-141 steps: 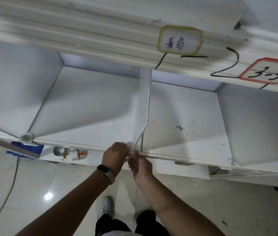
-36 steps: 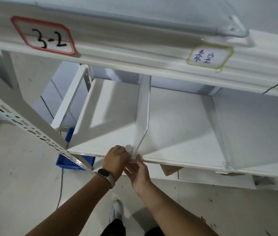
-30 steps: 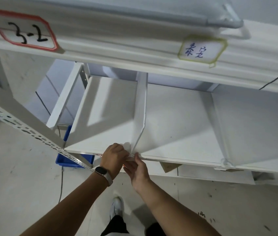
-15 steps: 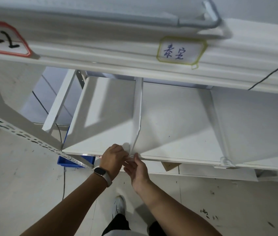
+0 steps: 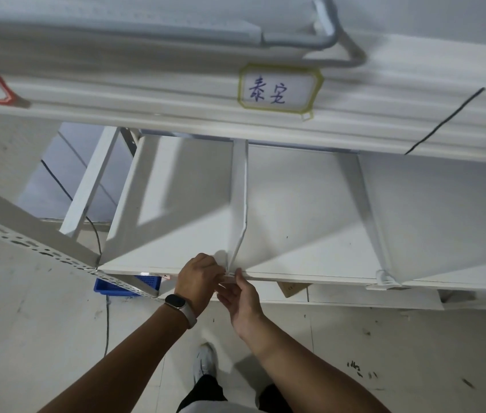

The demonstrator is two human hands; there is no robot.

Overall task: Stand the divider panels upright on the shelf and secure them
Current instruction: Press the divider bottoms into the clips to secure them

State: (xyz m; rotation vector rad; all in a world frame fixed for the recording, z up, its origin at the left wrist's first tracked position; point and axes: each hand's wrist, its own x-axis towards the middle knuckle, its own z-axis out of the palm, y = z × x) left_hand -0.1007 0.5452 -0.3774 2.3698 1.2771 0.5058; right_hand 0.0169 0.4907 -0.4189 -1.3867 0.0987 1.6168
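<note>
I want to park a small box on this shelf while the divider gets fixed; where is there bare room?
Two bare bays flank the middle divider: one out to the shelf's left end, one across to the right divider. Crowded only at the front lip, where left hand and right hand work.

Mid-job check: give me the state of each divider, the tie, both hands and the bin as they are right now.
Middle divider panel: upright on the shelf.
Right divider panel: upright, white tie at its front foot.
Left hand: closed at the middle panel's foot.
Right hand: fingertips pinching there.
Blue bin: on the floor, partly hidden.
</note>
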